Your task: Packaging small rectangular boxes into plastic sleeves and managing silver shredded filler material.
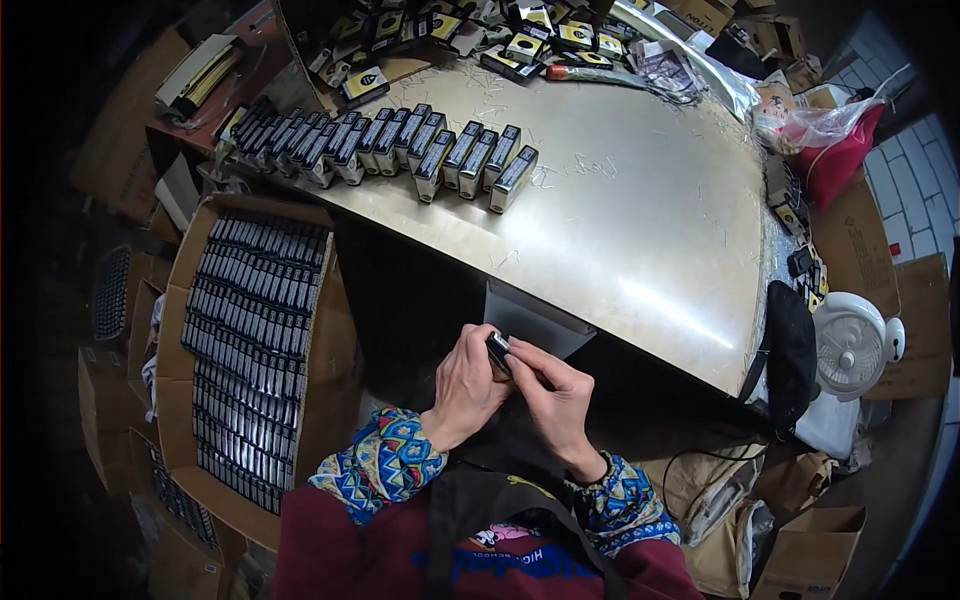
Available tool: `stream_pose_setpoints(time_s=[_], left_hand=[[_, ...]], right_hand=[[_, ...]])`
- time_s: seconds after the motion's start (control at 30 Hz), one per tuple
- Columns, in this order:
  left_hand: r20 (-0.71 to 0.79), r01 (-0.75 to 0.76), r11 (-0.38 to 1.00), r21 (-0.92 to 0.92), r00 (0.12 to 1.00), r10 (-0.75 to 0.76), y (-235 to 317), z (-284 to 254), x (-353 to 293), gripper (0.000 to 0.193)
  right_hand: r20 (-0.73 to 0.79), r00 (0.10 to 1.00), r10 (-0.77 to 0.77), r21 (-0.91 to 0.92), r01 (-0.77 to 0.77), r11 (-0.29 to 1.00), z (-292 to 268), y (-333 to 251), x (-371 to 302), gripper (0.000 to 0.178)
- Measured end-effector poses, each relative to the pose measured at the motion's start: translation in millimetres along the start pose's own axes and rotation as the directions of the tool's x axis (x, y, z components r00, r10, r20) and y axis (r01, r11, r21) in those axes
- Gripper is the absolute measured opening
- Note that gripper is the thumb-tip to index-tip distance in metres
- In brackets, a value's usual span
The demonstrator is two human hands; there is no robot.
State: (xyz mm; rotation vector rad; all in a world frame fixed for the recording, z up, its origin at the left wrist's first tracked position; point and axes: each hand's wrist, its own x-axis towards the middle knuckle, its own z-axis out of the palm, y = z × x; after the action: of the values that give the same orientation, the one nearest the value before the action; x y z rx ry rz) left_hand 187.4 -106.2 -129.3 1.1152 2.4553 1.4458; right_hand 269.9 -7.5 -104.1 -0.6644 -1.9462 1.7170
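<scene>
My left hand (466, 388) is closed around a small black box (497, 350), held in front of my body just off the table's near edge. The fingertips of my right hand (550, 393) pinch at the same box from the other side, near its upper end. Much of the box is hidden by my fingers. On the metal table (620, 250) beyond my hands, a row of similar small black-and-white boxes (434, 165) stands upright along the near left edge.
At my left, an open carton (318, 370) holds rows of packed small boxes. A heap of black-and-yellow boxes (525, 45) lies on the table's far side. A white fan (850, 345) stands at the right, beside a black bag (790, 350). Thin scraps are scattered on the tabletop.
</scene>
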Motion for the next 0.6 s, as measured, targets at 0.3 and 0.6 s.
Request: stream_pose_setpoints(time_s=[0.3, 0.6], left_hand=[[0.165, 0.164, 0.972, -0.168, 0.977, -0.136, 12.1, -3.0, 16.5, 0.050], [-0.195, -0.160, 0.959, 0.232, 0.959, 0.207, 11.2, 1.3, 123.3, 0.074]], right_hand=[[0.153, 0.727, -0.669, -0.489, 0.644, 0.588, -8.2, 10.3, 15.6, 0.024], [0.144, 0.961, -0.235, -0.066, 0.247, 0.967, -31.3, -28.9, 185.8, 0.038]])
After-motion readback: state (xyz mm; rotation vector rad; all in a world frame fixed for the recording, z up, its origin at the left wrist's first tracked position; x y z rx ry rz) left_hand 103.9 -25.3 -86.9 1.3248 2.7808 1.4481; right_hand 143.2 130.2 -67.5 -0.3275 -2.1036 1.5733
